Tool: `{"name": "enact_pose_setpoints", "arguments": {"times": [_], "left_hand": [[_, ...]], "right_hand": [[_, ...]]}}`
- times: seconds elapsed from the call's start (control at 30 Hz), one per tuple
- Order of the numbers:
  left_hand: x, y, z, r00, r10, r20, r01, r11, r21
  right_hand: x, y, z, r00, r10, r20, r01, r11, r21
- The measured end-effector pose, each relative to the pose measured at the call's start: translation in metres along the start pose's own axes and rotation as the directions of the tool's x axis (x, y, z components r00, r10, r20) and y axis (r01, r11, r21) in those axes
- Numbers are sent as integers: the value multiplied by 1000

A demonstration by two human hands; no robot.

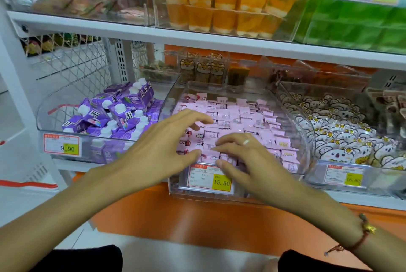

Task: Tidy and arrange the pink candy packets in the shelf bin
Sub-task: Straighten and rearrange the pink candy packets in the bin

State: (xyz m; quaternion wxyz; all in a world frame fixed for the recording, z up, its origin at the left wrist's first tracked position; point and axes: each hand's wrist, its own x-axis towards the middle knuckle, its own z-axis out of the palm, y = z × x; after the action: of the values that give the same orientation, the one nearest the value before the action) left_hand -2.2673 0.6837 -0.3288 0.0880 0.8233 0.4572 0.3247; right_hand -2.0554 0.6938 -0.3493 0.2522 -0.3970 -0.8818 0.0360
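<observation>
1. We are finding the pink candy packets (237, 118) lying in rough rows inside the clear shelf bin (305, 140), which is sitting on the lower shelf between a bin of purple cartons (114, 113) and a bin of bear-print packets (342, 137).
2. We are seeing the left hand (158, 151) hovering over the bin's front-left part, fingers spread and mostly straight, fingertips touching the packets; this grip is holding nothing.
3. We are seeing the right hand (248, 157), wearing a ring, resting at the bin's front rim with fingers lightly bent, pressing on the front rows; we are noting no packet pinched or lifted.
4. We are judging the packets light, small, glossy and likely slippery, with soft crimped ends; they are probably shifting easily under a flat push, so we are advising nudging whole rows with straight fingers and pinching single packets by their edges.
5. We are reading the price tag (211, 180) on the bin's front as "15.80". The tag left of the bin is reading "9.90", the two above it "8.60"; smaller print is proving illegible.
</observation>
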Motion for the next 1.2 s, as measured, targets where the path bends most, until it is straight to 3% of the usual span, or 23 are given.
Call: {"name": "enact_pose_setpoints", "arguments": {"times": [0.13,0.23,0.33,0.37,0.43,0.53,0.6,0.67,0.77,0.9,1.0,1.1,1.2], "left_hand": [[-6,-2,5,997,15,82,-24,993,112],[-6,-3,4,981,66,182,-106,970,220],[-4,-3,-1,970,89,227,-147,956,254],[-4,-2,-3,978,91,185,-135,961,242],[-5,-1,-7,996,68,-54,-61,989,132],[-3,-5,-11,925,-70,-373,51,997,-59],[-3,-10,-9,902,-192,-387,139,977,-163],[-4,-14,-4,892,-338,-300,247,920,-304],[-8,-18,4,891,-419,-173,309,842,-443],[-11,-20,4,907,-404,-121,305,826,-474],[-11,-19,4,908,-399,-125,293,820,-492],[-10,-20,3,912,-391,-126,290,829,-478],[-10,-21,4,907,-386,-169,302,875,-379]], "right_hand": [[0,5,-7,996,69,56,-78,981,176],[5,9,-19,976,208,-57,-176,920,350],[18,10,-22,974,207,-90,-185,962,202],[23,9,-21,982,184,-48,-176,975,133],[34,8,-16,986,147,73,-148,989,10],[51,5,-17,970,158,182,-144,986,-88],[58,5,-19,962,188,199,-174,981,-86],[59,5,-19,960,200,194,-193,980,-52],[52,5,-16,973,187,139,-186,982,-16],[45,1,-5,998,38,46,-28,977,-212],[42,-1,-1,998,-35,-44,22,966,-257],[45,-3,-8,975,7,-222,-43,987,-154],[54,-10,-25,871,94,-482,-79,996,52]]}}
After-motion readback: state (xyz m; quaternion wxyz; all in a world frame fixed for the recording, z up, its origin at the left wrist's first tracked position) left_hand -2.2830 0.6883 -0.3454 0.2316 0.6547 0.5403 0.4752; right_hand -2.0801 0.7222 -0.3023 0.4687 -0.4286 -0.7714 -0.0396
